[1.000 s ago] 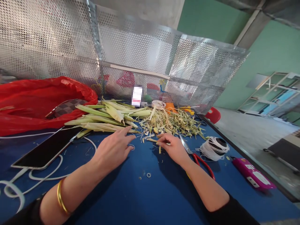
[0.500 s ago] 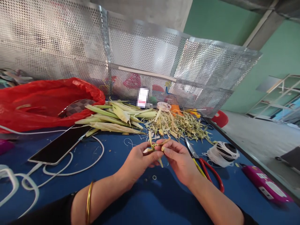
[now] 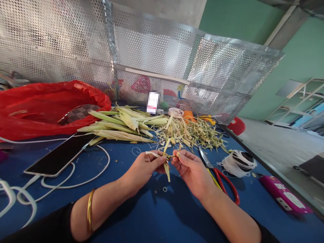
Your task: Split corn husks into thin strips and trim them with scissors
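My left hand (image 3: 144,167) and my right hand (image 3: 191,168) meet above the blue table (image 3: 157,216), both pinching a small bundle of pale leaf strips (image 3: 166,158). One strip hangs down between the hands, another sticks up. A gold bangle (image 3: 89,210) circles my left wrist. Behind the hands lies a pile of long green-yellow leaves (image 3: 121,125) and a heap of cut scraps (image 3: 194,133). Red-handled scissors (image 3: 222,180) lie just right of my right hand.
A phone (image 3: 59,155) with a white cable (image 3: 76,184) lies at the left, beside a red plastic bag (image 3: 37,108). A spool of white thread (image 3: 239,162) and a pink object (image 3: 283,199) sit at the right. A perforated metal screen (image 3: 152,57) backs the table.
My hands left the table surface, came together and lifted the leaf strips. Since half a second ago the strips have been turned, one now pointing down.
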Available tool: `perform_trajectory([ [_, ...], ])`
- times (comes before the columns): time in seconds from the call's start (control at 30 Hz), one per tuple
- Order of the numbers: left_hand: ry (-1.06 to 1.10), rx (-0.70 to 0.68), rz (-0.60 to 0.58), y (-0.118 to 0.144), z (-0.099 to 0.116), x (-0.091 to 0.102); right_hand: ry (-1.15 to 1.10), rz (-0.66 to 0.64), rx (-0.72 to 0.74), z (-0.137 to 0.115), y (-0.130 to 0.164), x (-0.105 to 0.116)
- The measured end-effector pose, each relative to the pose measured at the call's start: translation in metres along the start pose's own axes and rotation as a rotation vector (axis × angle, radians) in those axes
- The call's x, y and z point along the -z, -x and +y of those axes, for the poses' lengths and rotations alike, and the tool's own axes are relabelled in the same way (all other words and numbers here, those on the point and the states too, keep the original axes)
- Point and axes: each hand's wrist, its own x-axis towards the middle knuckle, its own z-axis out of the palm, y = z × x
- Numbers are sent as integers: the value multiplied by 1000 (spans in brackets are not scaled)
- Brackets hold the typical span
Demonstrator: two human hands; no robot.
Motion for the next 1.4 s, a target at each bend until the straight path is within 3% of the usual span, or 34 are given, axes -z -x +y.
perform_trajectory([
  [0.13, 1, 12, 18, -2, -2, 3, 184, -34, 186, 0, 4, -3],
  [0.3, -74, 113, 213, 1, -6, 3, 787, -127, 708, -3, 12, -2],
  [0.4, -16, 157, 168, 6, -5, 2, 1078, -226, 960, -4, 17, -2],
  [0.5, 112, 137, 82, 9, -3, 2, 1247, -324, 1086, -3, 19, -3],
  [0.73, 269, 134, 95, 9, 1, 6, 1318, -436, 1138, -3, 18, -7],
  [0.97, 290, 176, 36, 14, 3, 6, 1466, -557, 1129, 0, 17, -2],
  [1.1, 216, 64, 141, 12, 5, 8, 1529, -550, 1123, -7, 19, -6],
  [1.23, 149, -123, 193, 9, 10, 12, 1522, -504, 1230, -23, 26, -17],
  [1.3, 137, -165, 193, 9, 13, 13, 1507, -497, 1237, -18, 40, -7],
  [1.4, 128, -177, 172, 10, 15, 11, 1533, -416, 1140, 19, 82, 46],
])
